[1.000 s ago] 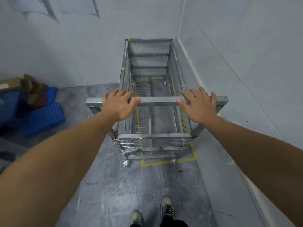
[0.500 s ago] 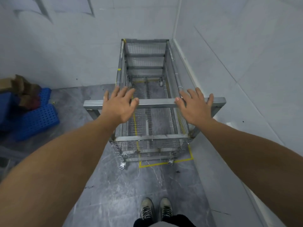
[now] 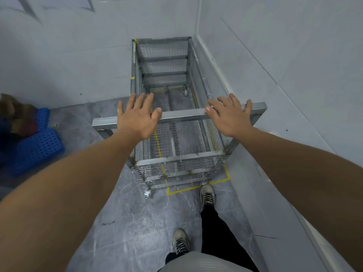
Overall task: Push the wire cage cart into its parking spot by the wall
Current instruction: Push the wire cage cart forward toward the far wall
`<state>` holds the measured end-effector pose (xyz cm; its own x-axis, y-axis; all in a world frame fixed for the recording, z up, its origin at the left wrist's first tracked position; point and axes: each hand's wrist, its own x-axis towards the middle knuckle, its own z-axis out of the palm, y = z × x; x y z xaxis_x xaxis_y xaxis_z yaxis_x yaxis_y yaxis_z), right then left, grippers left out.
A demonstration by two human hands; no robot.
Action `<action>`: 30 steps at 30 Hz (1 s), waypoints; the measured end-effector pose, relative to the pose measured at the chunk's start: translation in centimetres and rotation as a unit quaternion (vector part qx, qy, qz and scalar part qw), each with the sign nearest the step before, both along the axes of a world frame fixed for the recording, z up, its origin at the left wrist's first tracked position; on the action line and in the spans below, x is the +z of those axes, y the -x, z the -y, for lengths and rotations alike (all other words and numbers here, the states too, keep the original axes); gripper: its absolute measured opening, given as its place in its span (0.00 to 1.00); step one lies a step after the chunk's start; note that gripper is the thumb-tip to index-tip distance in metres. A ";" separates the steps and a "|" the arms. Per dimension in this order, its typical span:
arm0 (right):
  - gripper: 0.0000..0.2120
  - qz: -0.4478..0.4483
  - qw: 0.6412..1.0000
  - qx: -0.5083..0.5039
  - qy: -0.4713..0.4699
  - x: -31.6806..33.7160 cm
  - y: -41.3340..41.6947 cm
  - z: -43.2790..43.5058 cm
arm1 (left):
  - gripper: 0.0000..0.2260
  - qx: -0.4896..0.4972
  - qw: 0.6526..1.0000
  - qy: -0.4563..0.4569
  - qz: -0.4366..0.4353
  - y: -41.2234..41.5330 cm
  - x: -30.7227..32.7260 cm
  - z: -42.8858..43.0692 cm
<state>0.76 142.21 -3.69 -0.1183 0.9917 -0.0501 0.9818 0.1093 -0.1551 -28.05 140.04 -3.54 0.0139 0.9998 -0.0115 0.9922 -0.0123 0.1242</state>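
The empty wire cage cart (image 3: pixel 176 146) stands in the corner, its far end against the back wall and its right side along the right wall. A yellow tape outline (image 3: pixel 198 187) on the floor shows at its near end; the cart's near left caster sits outside the tape. My left hand (image 3: pixel 137 118) lies flat on the left part of the metal handle bar (image 3: pixel 182 115), fingers spread. My right hand (image 3: pixel 229 114) rests on the bar's right part, fingers spread, not wrapped round it.
Blue perforated plastic crates (image 3: pixel 37 148) with brown cardboard on top sit on the floor at the left. My right foot (image 3: pixel 207 194) is forward beside the cart's near right caster, my left foot (image 3: pixel 179 243) behind. The grey wall (image 3: pixel 275 75) runs close on the right.
The cart has rolled a little deeper into the corner. My fingers have lifted and spread on the bar. My right foot has stepped forward to the cart's near end.
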 end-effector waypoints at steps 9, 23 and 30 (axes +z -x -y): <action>0.29 -0.007 1.000 0.002 -0.029 -0.4 -0.2 0.2 | 0.35 0.007 0.999 0.034 -0.014 -0.7 0.6 -0.2; 0.33 0.015 0.998 0.018 -0.050 -0.4 -0.1 0.8 | 0.34 0.015 0.999 0.027 -0.015 -0.6 0.5 0.1; 0.33 0.010 0.999 0.007 -0.047 -0.5 -0.3 0.3 | 0.35 0.020 0.999 0.025 -0.024 -1.1 0.3 -0.7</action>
